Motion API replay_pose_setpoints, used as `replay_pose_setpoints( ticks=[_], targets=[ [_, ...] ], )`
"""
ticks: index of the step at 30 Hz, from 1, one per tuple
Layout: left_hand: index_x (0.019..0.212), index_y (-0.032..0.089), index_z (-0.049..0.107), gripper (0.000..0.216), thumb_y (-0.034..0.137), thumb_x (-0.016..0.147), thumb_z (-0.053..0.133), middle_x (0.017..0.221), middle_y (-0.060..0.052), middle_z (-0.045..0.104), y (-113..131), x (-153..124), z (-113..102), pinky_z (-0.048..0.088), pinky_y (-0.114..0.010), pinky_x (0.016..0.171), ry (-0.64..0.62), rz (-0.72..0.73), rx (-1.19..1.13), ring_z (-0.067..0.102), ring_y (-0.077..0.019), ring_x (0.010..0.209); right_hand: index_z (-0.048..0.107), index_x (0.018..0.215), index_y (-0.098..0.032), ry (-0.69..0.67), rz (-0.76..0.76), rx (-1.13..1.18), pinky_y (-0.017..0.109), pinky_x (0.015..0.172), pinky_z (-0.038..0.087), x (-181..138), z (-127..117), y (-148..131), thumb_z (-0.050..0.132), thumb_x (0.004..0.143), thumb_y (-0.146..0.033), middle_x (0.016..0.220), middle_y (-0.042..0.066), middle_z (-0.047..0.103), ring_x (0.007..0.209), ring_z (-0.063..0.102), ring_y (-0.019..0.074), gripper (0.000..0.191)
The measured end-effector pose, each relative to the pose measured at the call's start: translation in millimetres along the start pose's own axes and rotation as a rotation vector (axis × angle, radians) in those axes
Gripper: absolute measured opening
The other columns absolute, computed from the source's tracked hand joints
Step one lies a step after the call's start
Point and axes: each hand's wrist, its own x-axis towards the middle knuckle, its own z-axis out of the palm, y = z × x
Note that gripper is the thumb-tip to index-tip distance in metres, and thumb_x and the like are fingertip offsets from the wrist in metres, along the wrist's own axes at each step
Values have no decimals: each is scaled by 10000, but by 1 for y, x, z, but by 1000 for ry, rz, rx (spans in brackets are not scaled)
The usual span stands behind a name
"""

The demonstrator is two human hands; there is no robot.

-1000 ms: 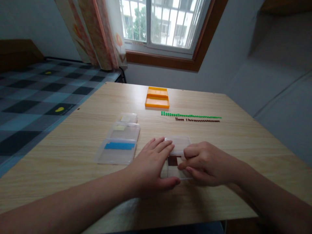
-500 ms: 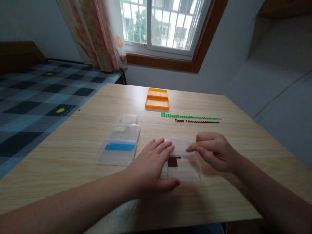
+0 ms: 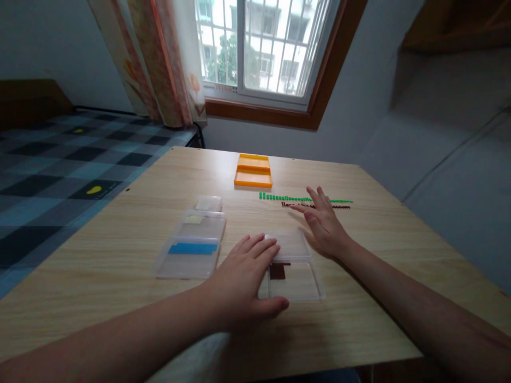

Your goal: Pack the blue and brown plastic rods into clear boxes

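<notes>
My left hand lies flat with fingers spread on the left side of a clear plastic box that holds a small dark brown piece. The box's lid lies open at its far side. My right hand is open, fingers stretched forward, reaching over the table towards a row of dark brown pieces just in front of a row of green pieces. It holds nothing.
To the left lies an open clear box with a blue strip and a smaller clear box behind it. An orange tray stands at the back of the wooden table. A bed with checked cover is at left.
My right hand left the clear box, opened and moved forward towards the rows of pieces. My left hand stayed on the box. The view shifted slightly.
</notes>
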Motion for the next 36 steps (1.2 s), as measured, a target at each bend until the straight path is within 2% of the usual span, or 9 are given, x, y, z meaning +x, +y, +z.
replay_pose_setpoints(
  ticks=[9,15,20,26,31,36],
  targets=[
    [1542,134,461,890,529,797,747,1648,-167,379,3,-1,-1,210,-582,1271,-16,-29,5,266,-386,1558,716,1331,-290,-110,-22,-61,687,1235,131,26,15,9,303,1098,-404,1736,54,197,1602,89,374,488],
    [1535,154,471,881,537,793,751,1652,-165,372,2,0,0,217,-586,1267,-10,-17,-12,262,-391,1558,745,1287,-298,-130,-32,-70,690,1233,122,31,20,10,294,1097,-451,1731,46,221,1600,106,377,513],
    [1539,163,468,892,548,788,756,1651,-158,375,1,0,0,216,-593,1264,-19,-21,-9,263,-393,1557,800,1163,-304,-76,-79,-22,686,1236,122,28,17,11,312,1091,-461,1728,11,231,1601,112,364,518],
    [1548,156,456,906,542,788,764,1659,-157,357,2,0,0,210,-592,1267,-32,-33,3,254,-389,1561,768,1243,-281,-48,-22,-39,688,1233,138,28,20,13,305,1095,-441,1726,53,235,1599,114,375,511],
    [1561,141,437,935,556,790,766,1667,-154,344,2,1,-1,189,-570,1279,-57,-39,25,239,-375,1569,800,1157,-298,-69,-35,-32,685,1233,143,28,19,11,320,1094,-449,1728,16,232,1601,111,369,507],
    [1571,124,423,949,556,798,763,1674,-157,324,3,1,-1,163,-564,1287,-80,-45,29,220,-374,1574,817,1100,-273,-2,-51,-3,672,1233,168,26,16,11,372,1079,-384,1719,24,261,1598,138,358,460]
  ],
)
